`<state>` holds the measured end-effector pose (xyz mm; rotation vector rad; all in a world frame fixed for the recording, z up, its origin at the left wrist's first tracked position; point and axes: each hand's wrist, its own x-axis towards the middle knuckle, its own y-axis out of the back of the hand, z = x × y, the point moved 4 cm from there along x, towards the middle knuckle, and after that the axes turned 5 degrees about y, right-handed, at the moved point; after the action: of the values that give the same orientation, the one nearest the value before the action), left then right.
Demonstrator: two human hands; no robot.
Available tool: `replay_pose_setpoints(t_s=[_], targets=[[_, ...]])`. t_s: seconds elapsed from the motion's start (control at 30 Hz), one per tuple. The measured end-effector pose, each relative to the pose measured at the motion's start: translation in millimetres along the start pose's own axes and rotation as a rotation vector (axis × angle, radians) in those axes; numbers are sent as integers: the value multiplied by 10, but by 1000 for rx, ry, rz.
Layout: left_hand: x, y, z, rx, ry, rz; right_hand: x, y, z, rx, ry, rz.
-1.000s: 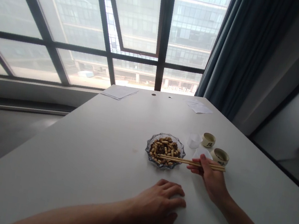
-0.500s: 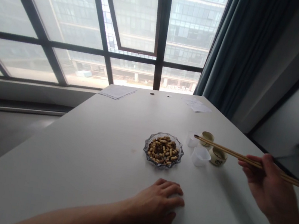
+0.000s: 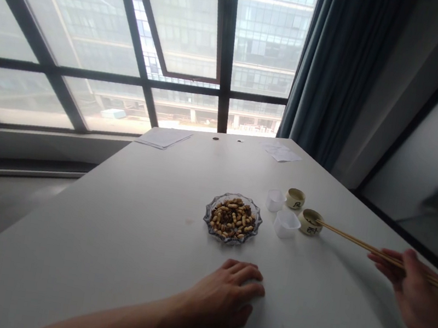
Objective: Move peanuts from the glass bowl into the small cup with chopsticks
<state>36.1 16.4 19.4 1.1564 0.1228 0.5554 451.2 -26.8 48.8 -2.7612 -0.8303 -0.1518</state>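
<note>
A cut-glass dish [image 3: 206, 216] heaped with roasted peanuts [image 3: 232, 219] sits on the white table, a little above my left hand [image 3: 223, 297]. That hand rests palm down on the tabletop, holding nothing, with its fingers slightly apart. At the right edge of view, my right hand [image 3: 419, 290] grips a pair of wooden chopsticks [image 3: 359, 246]. Their tips reach toward a small ceramic cup [image 3: 309, 221], and I cannot tell whether they touch it. My right hand is well to the right of the dish.
Behind the dish stand a second ceramic cup [image 3: 295, 198] and two small clear plastic cups [image 3: 286, 224]. Papers [image 3: 164, 138] lie at the far end of the white table [image 3: 108, 235], before a large window [image 3: 141, 24] and a dark curtain [image 3: 338, 66].
My right hand has moved from beside the dish out to the right, carrying the chopsticks with it. My left hand has stayed in place, and the view has shifted slightly.
</note>
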Motion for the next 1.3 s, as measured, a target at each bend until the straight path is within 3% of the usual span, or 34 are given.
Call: replay_pose_setpoints(t_s=[0.1, 0.3, 0.4, 0.5, 0.67, 0.83, 0.9, 1.03, 1.3], targets=[[1, 9, 5, 1, -1, -5, -70, -72, -64, -23, 41, -139], [2, 4, 11, -2, -3, -10, -90, -186, -246, -46, 141, -182], [0, -2, 14, -12, -5, -7, -154, -370, -369, -19, 172, -234], [0, -2, 14, -9, -2, -9, -322, -732, -544, 16, 211, -386], [2, 8, 18, -7, -2, -17, -759, -1562, -721, -95, 218, -758], [0, 14, 16, -17, -12, -24, -1169, -2235, -603, -195, 120, -1100], [-2, 19, 15, -16, -19, -21, -1238, -2383, -541, -166, 105, -1142], [-6, 29, 25, -19, -32, -28, -1180, -2450, -486, -99, 136, -1095], [-11, 17, 34, -29, -18, -24, -992, -2274, -500, -165, 167, -1073]])
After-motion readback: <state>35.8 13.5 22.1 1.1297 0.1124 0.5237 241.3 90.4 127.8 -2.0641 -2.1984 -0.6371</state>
